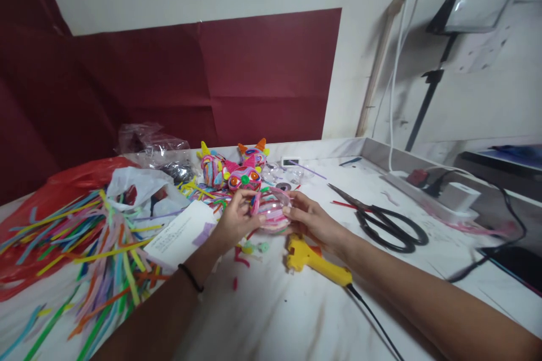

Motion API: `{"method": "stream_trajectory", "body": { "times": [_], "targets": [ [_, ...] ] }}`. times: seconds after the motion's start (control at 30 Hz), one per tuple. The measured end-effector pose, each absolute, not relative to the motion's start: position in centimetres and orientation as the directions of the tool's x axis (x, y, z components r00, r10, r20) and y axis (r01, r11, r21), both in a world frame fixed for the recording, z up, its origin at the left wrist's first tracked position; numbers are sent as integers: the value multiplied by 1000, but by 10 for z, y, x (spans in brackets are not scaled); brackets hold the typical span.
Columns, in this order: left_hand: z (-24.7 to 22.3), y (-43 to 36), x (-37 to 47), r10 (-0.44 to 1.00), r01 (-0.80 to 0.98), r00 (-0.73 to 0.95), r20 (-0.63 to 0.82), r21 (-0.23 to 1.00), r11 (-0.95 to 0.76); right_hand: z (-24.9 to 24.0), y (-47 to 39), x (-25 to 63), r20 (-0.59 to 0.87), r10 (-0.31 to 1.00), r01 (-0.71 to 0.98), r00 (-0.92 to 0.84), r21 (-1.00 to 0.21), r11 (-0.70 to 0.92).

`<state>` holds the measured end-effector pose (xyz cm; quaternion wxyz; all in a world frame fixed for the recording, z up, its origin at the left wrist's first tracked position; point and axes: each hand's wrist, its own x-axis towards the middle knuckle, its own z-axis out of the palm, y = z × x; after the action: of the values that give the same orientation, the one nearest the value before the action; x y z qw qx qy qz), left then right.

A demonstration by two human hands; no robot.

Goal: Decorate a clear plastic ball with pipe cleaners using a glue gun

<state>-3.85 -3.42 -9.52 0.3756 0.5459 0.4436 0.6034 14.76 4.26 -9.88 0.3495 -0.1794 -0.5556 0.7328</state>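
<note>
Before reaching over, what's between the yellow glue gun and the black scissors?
In the head view, your right forearm crosses between the glue gun and scissors.

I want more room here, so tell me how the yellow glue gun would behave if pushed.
The yellow glue gun would probably slide rather than roll, since it lies flat on its side. Its body looks like hard plastic, so it should stay stiff. The black cord trailing from its handle may tug or swing it.
</note>
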Motion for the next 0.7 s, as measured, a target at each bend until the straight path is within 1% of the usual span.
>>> {"method": "stream_trajectory", "body": {
  "times": [0.2,0.43,0.7],
  "targets": [
    [-98,-34,-39,940,56,-123,318,948,-314,-103,45,147,128,719,-320,-684,-937,-137],
    [-104,-31,-44,933,87,-111,343,938,-335,-106,43,147,127,725,-314,-677,-941,-129],
    [-98,-33,-47,941,85,-109,319,947,-311,-102,39,147,128,733,-296,-668,-950,-103]
  ]
}}
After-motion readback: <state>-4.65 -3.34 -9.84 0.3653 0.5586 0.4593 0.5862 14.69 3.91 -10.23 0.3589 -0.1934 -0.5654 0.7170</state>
